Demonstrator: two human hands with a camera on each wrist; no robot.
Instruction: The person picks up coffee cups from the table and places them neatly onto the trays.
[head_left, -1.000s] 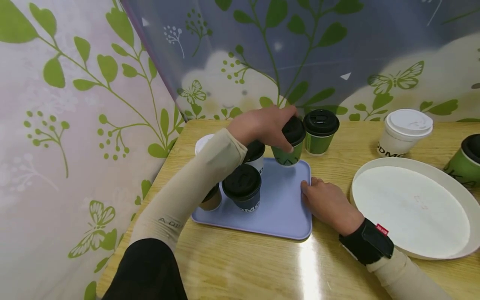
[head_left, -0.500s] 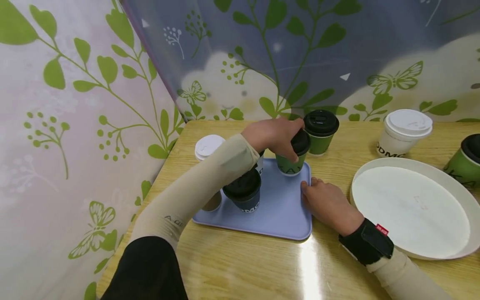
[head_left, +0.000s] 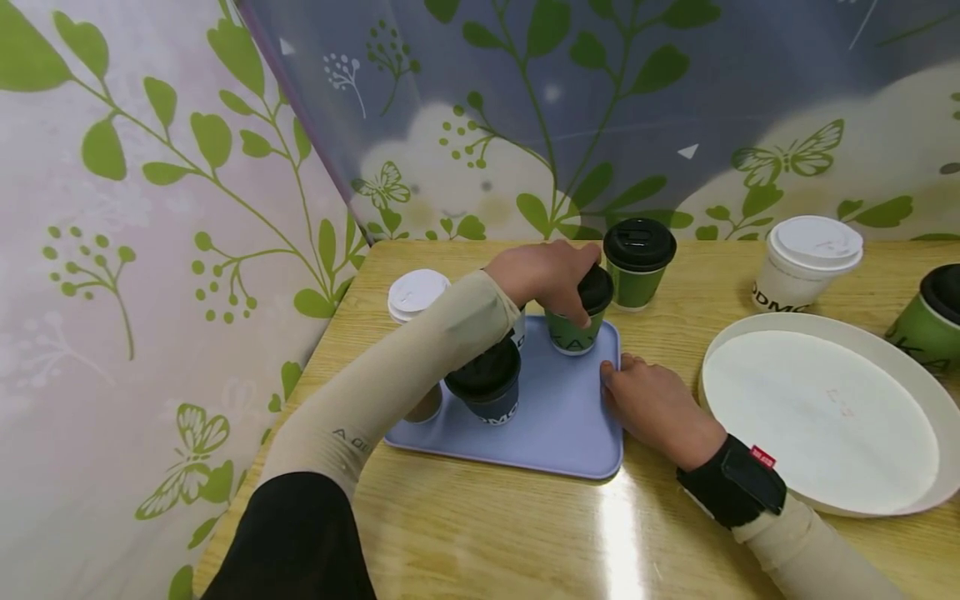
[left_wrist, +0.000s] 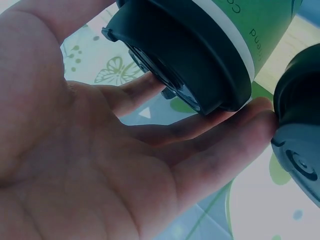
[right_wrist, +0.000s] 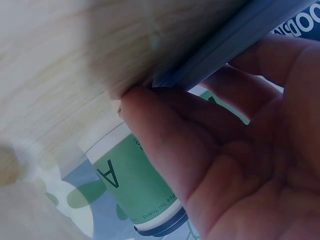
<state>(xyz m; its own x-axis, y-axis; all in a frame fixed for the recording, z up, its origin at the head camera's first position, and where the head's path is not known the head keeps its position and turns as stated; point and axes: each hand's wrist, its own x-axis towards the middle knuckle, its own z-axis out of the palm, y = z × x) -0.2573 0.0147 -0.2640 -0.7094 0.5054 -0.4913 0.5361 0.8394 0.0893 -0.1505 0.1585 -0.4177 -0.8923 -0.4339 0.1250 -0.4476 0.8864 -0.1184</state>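
A green paper cup (head_left: pixel 576 335) with a black lid stands upright at the back right of the lavender tray (head_left: pixel 558 421). My left hand (head_left: pixel 543 273) holds it from above; in the left wrist view its fingers reach round the black lid (left_wrist: pixel 185 55). My right hand (head_left: pixel 654 408) pinches the tray's right edge, with fingers at the rim (right_wrist: pixel 215 55) in the right wrist view. Also on the tray are a dark blue cup (head_left: pixel 491 396) and a brown cup (head_left: pixel 426 406), the latter partly behind my left sleeve. Another cup behind them is mostly hidden by my left arm.
Behind the tray's right corner is a second green cup (head_left: pixel 637 265). A white-lidded cup (head_left: pixel 417 292) shows at the back left. To the right lie a round white tray (head_left: pixel 825 417), a white cup (head_left: pixel 806 262) and another green cup (head_left: pixel 930 325). A patterned backdrop (head_left: pixel 480 125) borders the table.
My left hand has lowered the green cup toward the tray's back right corner, then shifted it slightly left. My right hand has stayed at the tray's edge.
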